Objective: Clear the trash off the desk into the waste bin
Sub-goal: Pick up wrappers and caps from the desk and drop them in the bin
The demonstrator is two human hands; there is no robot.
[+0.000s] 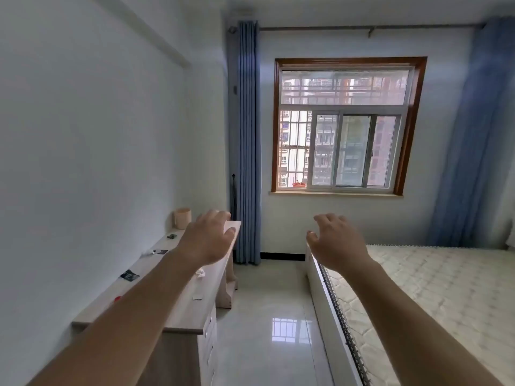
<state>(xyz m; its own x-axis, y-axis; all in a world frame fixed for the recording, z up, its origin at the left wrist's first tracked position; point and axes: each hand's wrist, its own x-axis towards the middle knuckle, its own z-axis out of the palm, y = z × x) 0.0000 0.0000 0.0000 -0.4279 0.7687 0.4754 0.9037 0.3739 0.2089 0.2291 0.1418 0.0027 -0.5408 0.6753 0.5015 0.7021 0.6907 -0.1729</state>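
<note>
A long light-wood desk (pixel 189 310) runs along the left wall. Scattered on it are a dark wrapper (pixel 130 275), a small red item (pixel 118 298), crumpled white paper (pixel 200 273), a flat white scrap (pixel 197 297), a white-and-dark piece (pixel 155 252) and a small dark piece (pixel 172 236). A pink bin-like cup (pixel 182 217) stands at the desk's far end. My left hand (pixel 207 239) hovers above the desk, fingers relaxed, holding nothing. My right hand (pixel 335 243) is raised over the aisle, also empty.
A bed with a bare quilted mattress (pixel 434 296) fills the right side. A tiled aisle (pixel 267 307) runs between desk and bed toward a window (pixel 342 129) with blue curtains (pixel 245 140). Desk drawers (pixel 210 338) face the aisle.
</note>
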